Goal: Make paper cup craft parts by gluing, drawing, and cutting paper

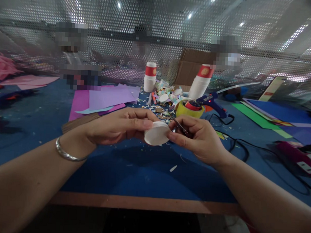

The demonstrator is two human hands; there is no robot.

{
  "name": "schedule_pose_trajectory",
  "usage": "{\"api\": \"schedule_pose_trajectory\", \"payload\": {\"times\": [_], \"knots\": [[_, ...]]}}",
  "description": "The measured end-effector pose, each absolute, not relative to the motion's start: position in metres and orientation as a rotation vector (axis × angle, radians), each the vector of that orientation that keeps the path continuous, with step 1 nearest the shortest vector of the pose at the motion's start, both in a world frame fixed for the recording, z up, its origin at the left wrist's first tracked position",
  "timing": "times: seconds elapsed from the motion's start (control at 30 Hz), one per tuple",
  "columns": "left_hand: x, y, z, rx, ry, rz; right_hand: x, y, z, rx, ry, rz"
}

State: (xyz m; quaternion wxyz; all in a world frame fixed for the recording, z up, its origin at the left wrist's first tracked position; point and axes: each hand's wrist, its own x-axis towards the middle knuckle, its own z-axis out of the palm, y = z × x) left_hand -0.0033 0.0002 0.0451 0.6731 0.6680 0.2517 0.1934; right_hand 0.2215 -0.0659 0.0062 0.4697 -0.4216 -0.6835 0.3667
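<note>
Between my hands, above the table, is a shallow white round piece that looks like the cut-off bottom of a paper cup. My left hand pinches its rim between thumb and fingers. A silver bangle circles the left wrist. Scissors, dark and slim, sit in my closed right hand, their blades pointing up and to the left. The right fingertips are at the piece's right edge; whether they press on it I cannot tell. The handles are mostly hidden by the fingers.
Paper scraps lie heaped behind my hands, between two stacks of paper cups. A blue glue gun rests by yellow tape, its cable trailing right. Purple sheets lie left; coloured sheets and a power strip lie right.
</note>
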Motion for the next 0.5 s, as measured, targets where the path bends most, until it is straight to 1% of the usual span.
{"api": "schedule_pose_trajectory", "payload": {"times": [0.17, 0.3, 0.5], "knots": [[-0.0045, 0.003, 0.0408, 1.52, 0.504, 0.374, 0.2204, -0.0664, 0.0081, -1.002, -1.704, 0.926], [-0.0042, 0.0019, 0.0415, 1.598, 0.488, 0.392, 0.2184, -0.0653, 0.0079, -1.025, -1.698, 0.907], [-0.0047, 0.0073, 0.0379, 1.859, 0.522, 0.634, 0.2176, -0.0672, 0.0079, -1.101, -1.597, 0.746]]}}
